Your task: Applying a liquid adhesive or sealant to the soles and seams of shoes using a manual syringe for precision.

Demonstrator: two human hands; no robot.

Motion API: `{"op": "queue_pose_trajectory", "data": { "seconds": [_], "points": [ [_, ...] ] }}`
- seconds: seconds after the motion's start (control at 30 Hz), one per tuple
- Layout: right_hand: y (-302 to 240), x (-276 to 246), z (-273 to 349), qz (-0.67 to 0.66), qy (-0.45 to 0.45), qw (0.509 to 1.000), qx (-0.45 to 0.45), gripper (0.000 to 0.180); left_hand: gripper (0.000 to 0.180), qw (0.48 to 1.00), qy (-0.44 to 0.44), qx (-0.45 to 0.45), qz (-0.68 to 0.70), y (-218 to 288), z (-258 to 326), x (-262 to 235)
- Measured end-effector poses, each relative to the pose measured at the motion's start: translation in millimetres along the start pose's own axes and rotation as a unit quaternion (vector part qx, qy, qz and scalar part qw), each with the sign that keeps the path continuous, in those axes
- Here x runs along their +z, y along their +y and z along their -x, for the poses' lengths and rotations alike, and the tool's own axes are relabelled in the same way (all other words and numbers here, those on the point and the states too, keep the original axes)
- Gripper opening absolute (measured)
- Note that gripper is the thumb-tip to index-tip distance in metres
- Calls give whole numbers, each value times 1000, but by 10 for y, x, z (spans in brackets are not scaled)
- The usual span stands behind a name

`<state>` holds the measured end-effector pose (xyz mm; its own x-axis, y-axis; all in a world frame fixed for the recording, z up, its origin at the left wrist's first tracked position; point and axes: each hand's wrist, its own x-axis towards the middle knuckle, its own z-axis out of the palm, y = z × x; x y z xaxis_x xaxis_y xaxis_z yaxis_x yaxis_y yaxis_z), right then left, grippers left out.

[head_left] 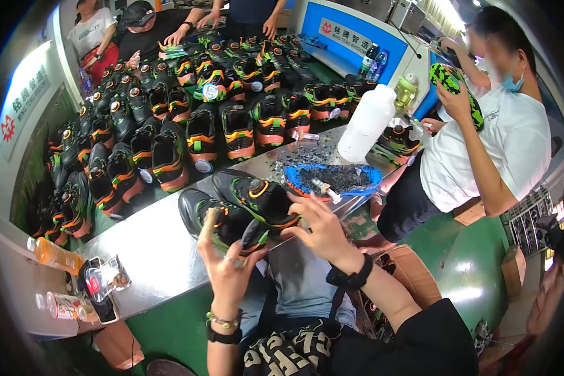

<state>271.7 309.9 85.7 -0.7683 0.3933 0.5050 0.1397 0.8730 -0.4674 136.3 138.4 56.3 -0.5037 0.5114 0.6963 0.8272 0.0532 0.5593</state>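
Observation:
Two black sneakers with green and orange trim stand side by side on the metal table in front of me. My left hand (pixel 230 266) is at the heel of the left sneaker (pixel 235 224), thumb and fingers around it; a tan cover sits on one fingertip. Curved about the heel of the right sneaker (pixel 266 199) are the thumb and fingers of my right hand (pixel 323 227). A round dial shows on the right sneaker's tongue. My fingers partly hide both heels.
Many similar sneakers (pixel 200 135) crowd the far side. Rightward are a blue-rimmed tray (pixel 371 182) of dark bits, with a syringe-like tube (pixel 326 190), and a white bottle (pixel 366 125). Drink bottles (pixel 55 255) and a phone (pixel 101 301) lie left. A co-worker (pixel 489 138) holds a green shoe (pixel 448 81).

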Motion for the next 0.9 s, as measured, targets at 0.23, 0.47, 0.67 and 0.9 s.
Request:
{"op": "queue_pose_trajectory", "data": {
  "seconds": [0.23, 0.47, 0.67, 0.9],
  "points": [
    [-256, -141, -251, 43, -19, 996, -77, 21, 61, 999, 17, 36, 5, -286, 262, 182],
    [-363, 95, -1045, 116, -376, 918, 43, 42, 33, 991, 96, -84, -35, -500, 353, -157],
    [-314, 172, -1286, 110, -296, 947, 64, 32, 22, 952, 171, -231, 103, -685, 363, -191],
    [-152, -1206, -2773, 77, -482, 869, -81, 36, 17, 938, 183, -279, 92, -751, 512, -190]
  ]
}}
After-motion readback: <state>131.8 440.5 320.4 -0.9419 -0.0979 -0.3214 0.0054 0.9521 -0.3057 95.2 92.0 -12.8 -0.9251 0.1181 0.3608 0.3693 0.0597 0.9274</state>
